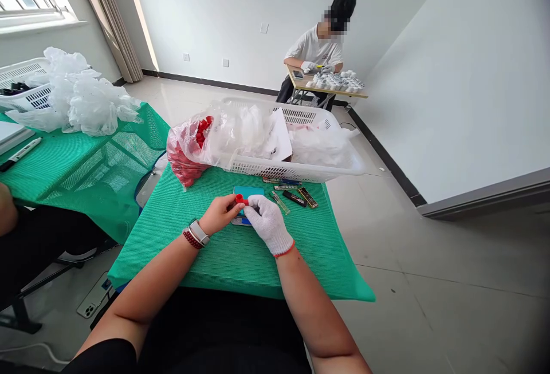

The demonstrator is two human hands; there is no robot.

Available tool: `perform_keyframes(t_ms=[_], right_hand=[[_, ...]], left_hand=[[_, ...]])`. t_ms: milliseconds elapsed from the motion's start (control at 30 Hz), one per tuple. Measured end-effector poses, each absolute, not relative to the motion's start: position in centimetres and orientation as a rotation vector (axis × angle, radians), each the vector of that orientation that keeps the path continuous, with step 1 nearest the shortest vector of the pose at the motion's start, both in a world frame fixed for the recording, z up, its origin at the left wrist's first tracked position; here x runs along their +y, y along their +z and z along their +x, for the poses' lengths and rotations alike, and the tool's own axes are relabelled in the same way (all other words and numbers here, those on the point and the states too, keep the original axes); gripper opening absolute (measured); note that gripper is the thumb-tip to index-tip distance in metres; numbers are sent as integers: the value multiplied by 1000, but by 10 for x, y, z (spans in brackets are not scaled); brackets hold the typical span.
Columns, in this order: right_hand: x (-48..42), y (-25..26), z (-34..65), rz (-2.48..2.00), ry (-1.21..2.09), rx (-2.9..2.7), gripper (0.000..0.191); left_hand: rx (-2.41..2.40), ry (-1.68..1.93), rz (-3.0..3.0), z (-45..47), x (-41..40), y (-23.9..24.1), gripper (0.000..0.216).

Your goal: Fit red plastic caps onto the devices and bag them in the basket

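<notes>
**Two hands hold one red piece**

Close by, two arms in short black sleeves reach over a green cloth (223, 265). The left wrist has a watch (200, 232) and dark red beads (191, 239). The left hand (220, 213) is bare, and its thumb and fingers pinch a small red piece (239, 197) with a round, open end. The right hand (267, 222) wears a white glove with a red edge. Its thumb and fingers pinch the other side of the same piece, so the two hands nearly touch.

The piece is up over a small blue pad (254, 191) on the cloth. Just right of the pad lie some flat, thin sticks (294, 198), some green and some black. Past the pad, on the left, sits a clear bag (184, 162) full of red bits. It leans on a white basket (344, 170) with clear bags and a white card (281, 136) in it.

Off to the left, a side table has a marker pen (21, 153), a heap of clear bags (92, 102) and one more basket (38, 97).

Far away, by the pale wall (206, 13), a person (318, 47) in a white top sits at a little table (356, 95). White bits (337, 81) cover part of it. That person's gloved hands are near something yellow (319, 66); I cannot tell how those fingers are.
</notes>
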State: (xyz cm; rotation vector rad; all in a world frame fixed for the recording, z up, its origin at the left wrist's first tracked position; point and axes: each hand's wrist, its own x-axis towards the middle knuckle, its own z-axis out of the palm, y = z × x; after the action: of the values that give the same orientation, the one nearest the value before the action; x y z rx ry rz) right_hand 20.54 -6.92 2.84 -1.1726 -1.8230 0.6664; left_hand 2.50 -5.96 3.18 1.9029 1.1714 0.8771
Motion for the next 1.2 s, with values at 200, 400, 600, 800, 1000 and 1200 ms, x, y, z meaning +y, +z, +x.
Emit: perform_keyframes(t_ms=[200,400,600,800,1000,1200], right_hand=[[-71,31,203,-1179,676,-1817,16],[-74,35,199,-1150,712,-1796,19],[-72,32,201,-1137,709,-1786,19],[-70,31,204,-1140,680,-1821,21],[-73,34,201,-1129,641,-1838,22],[-73,34,201,-1076,627,-1869,21]], left_hand=[[1195,875,1892,26,-60,34,43],[1223,872,1848,26,-59,33,50],[1186,874,1853,26,-58,33,46],[1159,870,1845,26,-59,31,43],[1189,873,1807,27,-60,33,48],[1174,892,1782,26,-59,35,52]])
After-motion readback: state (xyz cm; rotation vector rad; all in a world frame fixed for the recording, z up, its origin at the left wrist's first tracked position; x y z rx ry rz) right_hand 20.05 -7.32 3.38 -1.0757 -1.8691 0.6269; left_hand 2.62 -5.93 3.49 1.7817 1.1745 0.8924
